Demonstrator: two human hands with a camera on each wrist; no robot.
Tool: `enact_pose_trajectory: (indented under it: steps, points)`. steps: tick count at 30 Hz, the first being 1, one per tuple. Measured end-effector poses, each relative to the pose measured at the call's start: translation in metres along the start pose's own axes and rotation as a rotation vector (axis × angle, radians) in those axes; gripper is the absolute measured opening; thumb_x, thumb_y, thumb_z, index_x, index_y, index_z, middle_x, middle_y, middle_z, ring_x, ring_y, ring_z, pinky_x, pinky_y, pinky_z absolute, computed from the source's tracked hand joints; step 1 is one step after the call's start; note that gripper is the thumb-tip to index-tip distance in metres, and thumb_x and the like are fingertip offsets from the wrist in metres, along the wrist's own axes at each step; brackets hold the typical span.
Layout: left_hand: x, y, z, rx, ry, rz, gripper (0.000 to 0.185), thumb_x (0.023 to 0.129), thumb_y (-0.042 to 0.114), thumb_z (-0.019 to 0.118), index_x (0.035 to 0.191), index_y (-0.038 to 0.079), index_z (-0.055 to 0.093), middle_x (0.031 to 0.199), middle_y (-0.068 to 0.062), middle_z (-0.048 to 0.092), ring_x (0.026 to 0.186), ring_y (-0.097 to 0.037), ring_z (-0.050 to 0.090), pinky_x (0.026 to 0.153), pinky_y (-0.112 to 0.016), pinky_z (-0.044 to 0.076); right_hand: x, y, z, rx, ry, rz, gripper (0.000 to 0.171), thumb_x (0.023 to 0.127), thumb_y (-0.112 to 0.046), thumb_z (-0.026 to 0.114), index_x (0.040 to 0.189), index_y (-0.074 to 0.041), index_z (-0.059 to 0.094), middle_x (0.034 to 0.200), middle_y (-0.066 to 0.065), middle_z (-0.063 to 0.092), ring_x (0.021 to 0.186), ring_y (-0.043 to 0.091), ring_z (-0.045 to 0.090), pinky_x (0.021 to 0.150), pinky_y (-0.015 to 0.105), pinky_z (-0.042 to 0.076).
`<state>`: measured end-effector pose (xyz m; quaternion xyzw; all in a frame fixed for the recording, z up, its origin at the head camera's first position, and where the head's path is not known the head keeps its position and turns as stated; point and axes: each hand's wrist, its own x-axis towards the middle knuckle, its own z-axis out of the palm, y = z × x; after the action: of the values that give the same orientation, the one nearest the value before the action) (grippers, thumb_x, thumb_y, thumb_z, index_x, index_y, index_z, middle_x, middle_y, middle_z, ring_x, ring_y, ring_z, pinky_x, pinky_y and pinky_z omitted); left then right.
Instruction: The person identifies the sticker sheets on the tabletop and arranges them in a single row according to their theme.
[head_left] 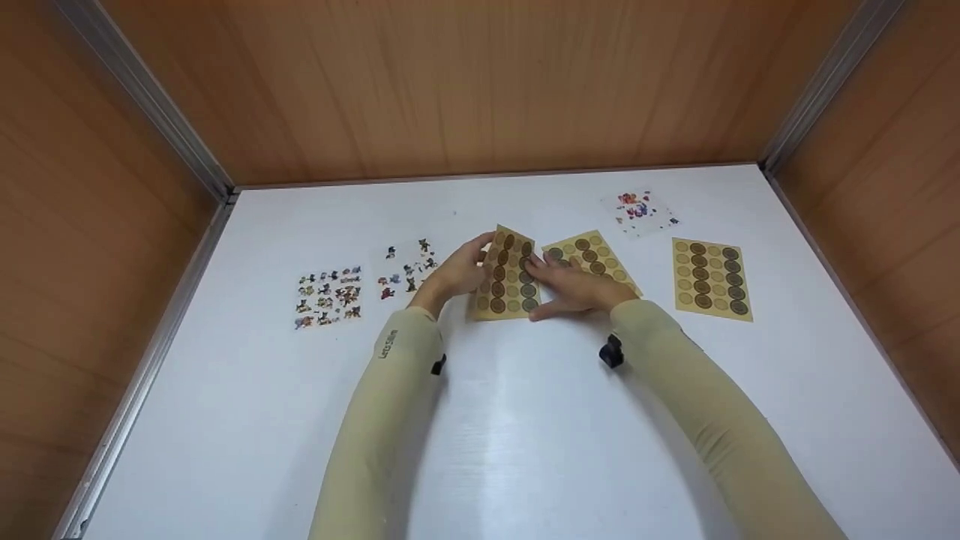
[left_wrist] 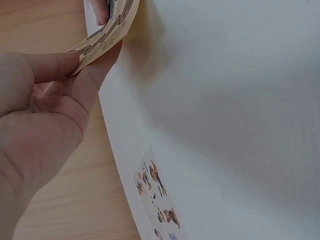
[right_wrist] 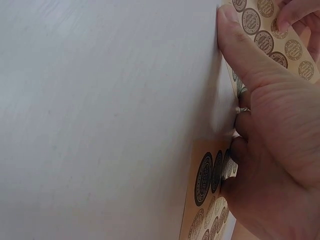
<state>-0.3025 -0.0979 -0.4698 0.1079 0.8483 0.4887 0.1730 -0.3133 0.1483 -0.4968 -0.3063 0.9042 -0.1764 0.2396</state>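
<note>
A tan sheet of round stickers (head_left: 513, 281) is raised and bent above the white table. My left hand (head_left: 463, 268) pinches its left edge between thumb and fingers, plain in the left wrist view, where the sheet (left_wrist: 107, 37) curves away from the hand (left_wrist: 45, 100). My right hand (head_left: 574, 286) lies at the sheet's right side, spread fingers touching its face and thumb near the lower corner. In the right wrist view the right hand (right_wrist: 280, 120) partly covers the sheet. A second tan sticker sheet (head_left: 607, 262) lies beneath and beyond the right hand, partly hidden.
Another tan sticker sheet (head_left: 712, 279) lies at the right. Clear sheets with small colourful stickers lie about: one far left (head_left: 328, 298), one beside the left hand (head_left: 409, 259), one at the back right (head_left: 639, 212). Wooden walls (head_left: 480, 90) stand around the table.
</note>
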Motion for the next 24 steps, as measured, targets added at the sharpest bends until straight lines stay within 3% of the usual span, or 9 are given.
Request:
enact_pose_trajectory:
  steps: [10,15,18,21,24]
  points:
    - [-0.002,-0.006,0.004,0.032,0.036,-0.039,0.06,0.094,-0.011,0.042,0.151,0.009,0.045,0.128,-0.015,0.061,0.112,-0.025,0.061,0.102,-0.039,0.051,-0.001,0.001,0.002,-0.042,0.028,-0.025,0.107,0.088,-0.063,0.068,0.163,-0.012,0.012,0.168,0.012,0.0,0.153,0.036,-0.008,0.121,0.059,-0.007]
    - [-0.007,-0.012,-0.001,-0.079,0.068,-0.02,0.056,0.098,-0.008,0.044,0.152,0.006,0.042,0.13,-0.016,0.06,0.11,-0.025,0.062,0.1,-0.038,0.052,-0.003,-0.004,-0.001,-0.027,0.124,-0.041,0.116,0.084,-0.06,0.074,0.163,-0.008,0.007,0.168,0.014,-0.001,0.153,0.039,-0.01,0.12,0.061,-0.007]
    - [-0.015,-0.012,-0.008,-0.214,0.07,0.005,0.054,0.099,-0.006,0.046,0.151,0.007,0.042,0.129,-0.017,0.06,0.105,-0.028,0.065,0.089,-0.04,0.058,-0.008,-0.011,-0.006,0.164,0.229,-0.033,0.115,0.086,-0.049,0.079,0.164,-0.013,0.002,0.168,0.013,0.0,0.154,0.036,-0.006,0.123,0.057,-0.001]
    - [-0.027,-0.011,-0.016,-0.31,0.064,0.016,0.05,0.101,-0.004,0.048,0.147,0.013,0.044,0.127,-0.016,0.06,0.098,-0.03,0.067,0.075,-0.041,0.062,-0.014,-0.023,-0.011,0.498,0.32,-0.034,0.107,0.091,-0.033,0.078,0.164,-0.019,0.001,0.169,0.011,0.006,0.154,0.032,0.006,0.124,0.048,0.012]
    - [-0.039,-0.009,-0.021,-0.362,0.059,0.029,0.045,0.102,-0.001,0.05,0.143,0.017,0.046,0.124,-0.014,0.061,0.095,-0.03,0.068,0.071,-0.04,0.062,-0.02,-0.036,-0.014,0.834,0.366,-0.022,0.097,0.095,-0.021,0.075,0.165,-0.022,0.008,0.168,0.01,0.017,0.15,0.032,0.027,0.119,0.046,0.031]
